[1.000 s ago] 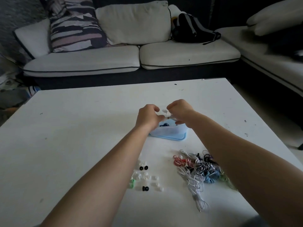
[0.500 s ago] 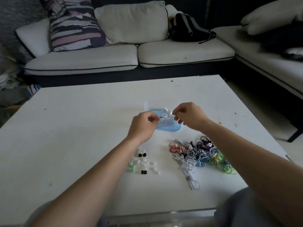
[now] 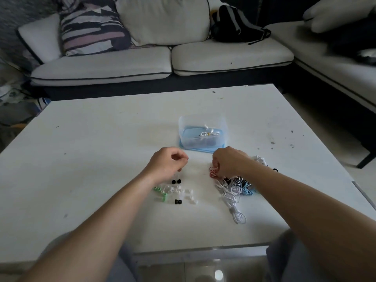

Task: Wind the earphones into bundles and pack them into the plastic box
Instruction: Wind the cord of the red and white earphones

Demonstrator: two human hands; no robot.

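A clear plastic box (image 3: 203, 121) stands on its blue lid mid-table, with a white earphone bundle (image 3: 208, 133) tied by a yellow band lying inside. A tangled pile of earphones (image 3: 238, 186) in white, red, blue and black lies to the right. My right hand (image 3: 226, 162) is curled at the pile's left end, its fingers on the red earphone cable (image 3: 213, 173). Loosely curled and holding nothing I can see, my left hand (image 3: 168, 164) hovers above the loose ear tips (image 3: 177, 193).
The white table (image 3: 91, 159) ends close to my knees at the front edge. Black, white and green ear tips are scattered left of the pile. A sofa with cushions and a black bag (image 3: 234, 25) stands behind the table.
Both hands left the box, where the white bundle now lies, and drew back toward me. My right hand went down to the red cable in the pile.
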